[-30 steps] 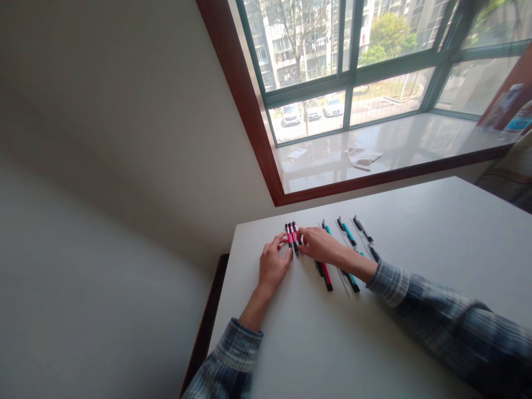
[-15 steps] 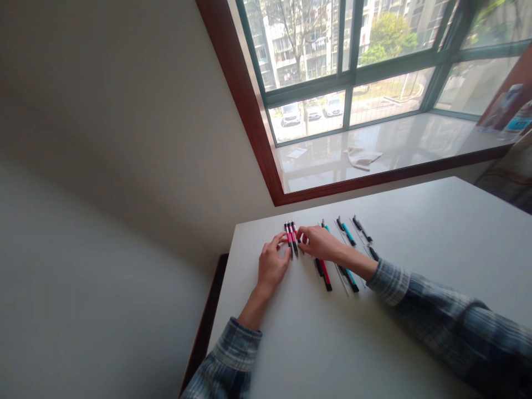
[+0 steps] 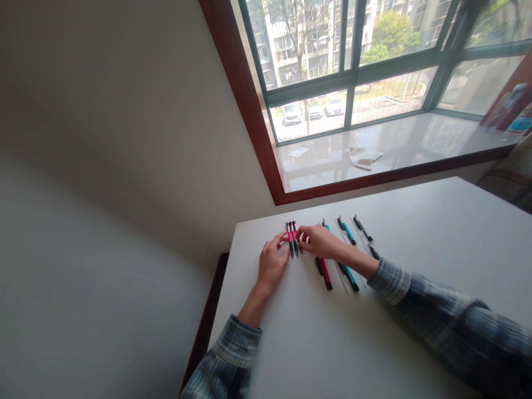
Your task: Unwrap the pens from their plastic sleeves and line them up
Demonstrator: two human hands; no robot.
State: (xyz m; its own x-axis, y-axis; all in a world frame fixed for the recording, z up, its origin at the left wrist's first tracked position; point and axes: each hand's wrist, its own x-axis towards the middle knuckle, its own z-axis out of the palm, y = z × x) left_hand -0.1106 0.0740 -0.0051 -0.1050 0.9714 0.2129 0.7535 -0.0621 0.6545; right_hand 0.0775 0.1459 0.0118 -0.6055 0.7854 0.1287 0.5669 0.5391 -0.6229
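A small bunch of pink-and-black pens (image 3: 292,237) lies near the far left corner of the white table (image 3: 374,332). My left hand (image 3: 272,262) presses its fingertips against the bunch's left side. My right hand (image 3: 321,242) pinches the bunch from the right. Under my right wrist lie another pink pen (image 3: 325,273) and a teal pen (image 3: 351,277). Farther back sit a teal pen (image 3: 347,231) and a black pen (image 3: 362,228).
A wide window sill (image 3: 399,149) with a folded cloth (image 3: 363,157) and a paper scrap (image 3: 297,152) runs behind the table. The beige wall (image 3: 124,166) stands to the left. Boxes (image 3: 509,108) lean at the far right.
Both hands stay on the pink pen bunch with only slight finger shifts; the view has drifted a little.
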